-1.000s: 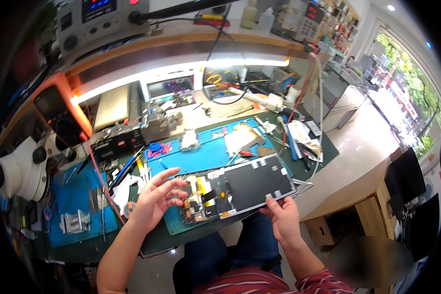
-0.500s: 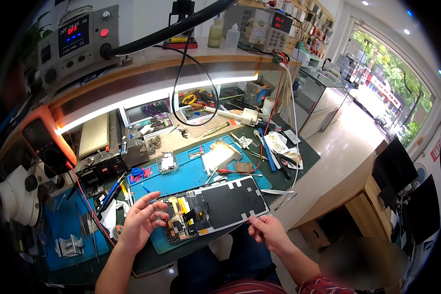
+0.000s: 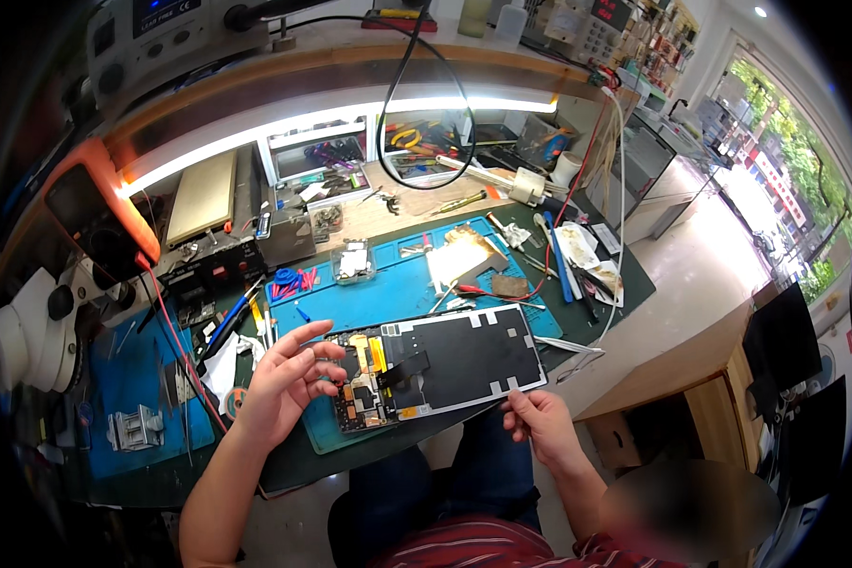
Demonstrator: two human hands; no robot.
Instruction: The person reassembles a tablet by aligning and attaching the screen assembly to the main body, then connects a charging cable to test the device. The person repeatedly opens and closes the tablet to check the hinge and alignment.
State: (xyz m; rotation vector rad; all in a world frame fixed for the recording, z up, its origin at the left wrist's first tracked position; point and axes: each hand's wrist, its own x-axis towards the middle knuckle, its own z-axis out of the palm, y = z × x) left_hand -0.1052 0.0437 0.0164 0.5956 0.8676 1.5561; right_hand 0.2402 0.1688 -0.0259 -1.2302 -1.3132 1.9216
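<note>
An opened phone-like device (image 3: 364,383) lies across the bench's near edge. Bare circuit boards and gold and yellow flex cables fill its left end. Over its right part lies a flat black panel (image 3: 473,360) with a silvery rim and small pale patches, and a black ribbon cable (image 3: 404,369) spans the two. My right hand (image 3: 544,421) pinches the panel's near right corner between thumb and fingers. Beside the circuit-board end is my left hand (image 3: 293,383), its fingers apart and slightly bent; whether the fingertips touch the edge I cannot tell.
Under and beyond the device is a blue work mat (image 3: 322,308) with a clear parts box (image 3: 354,261) and a brown block (image 3: 510,285). An orange-cased meter (image 3: 99,213) and a white microscope (image 3: 28,331) stand left. Blue-handled tools (image 3: 560,260) lie right; a black cable loop (image 3: 385,123) hangs above.
My view has tipped downward, so the bench sits higher in the picture. Both hands keep their places at the device's two ends, and the right hand still pinches the panel corner.
</note>
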